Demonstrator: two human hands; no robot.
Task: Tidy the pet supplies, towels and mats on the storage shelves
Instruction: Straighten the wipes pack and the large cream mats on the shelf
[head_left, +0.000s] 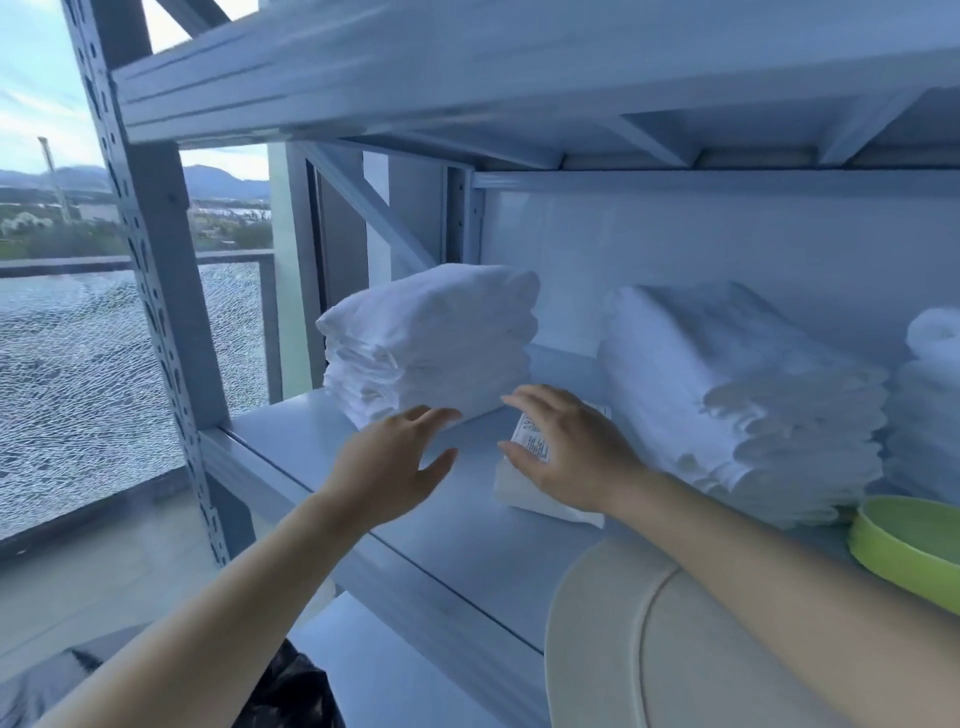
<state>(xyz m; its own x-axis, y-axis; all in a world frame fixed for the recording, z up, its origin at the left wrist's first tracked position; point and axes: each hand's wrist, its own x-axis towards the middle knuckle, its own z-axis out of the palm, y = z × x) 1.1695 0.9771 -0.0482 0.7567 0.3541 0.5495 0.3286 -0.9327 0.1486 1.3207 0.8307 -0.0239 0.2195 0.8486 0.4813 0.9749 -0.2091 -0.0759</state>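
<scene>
Several stacks of folded white towels (727, 395) shelved neatly on grey metal shelf (415, 530). Small white labelled packet (522, 486) seemingly unplaced: right hand (571, 452) fingers curl round it. Left hand (389, 467) spread, empty.

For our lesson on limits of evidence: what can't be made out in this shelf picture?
Head view:
Label print on the white packet: too small, partly under the right hand.
The rightmost towel stack: cut off by the right edge.
The green dish: cut off by that edge.
</scene>
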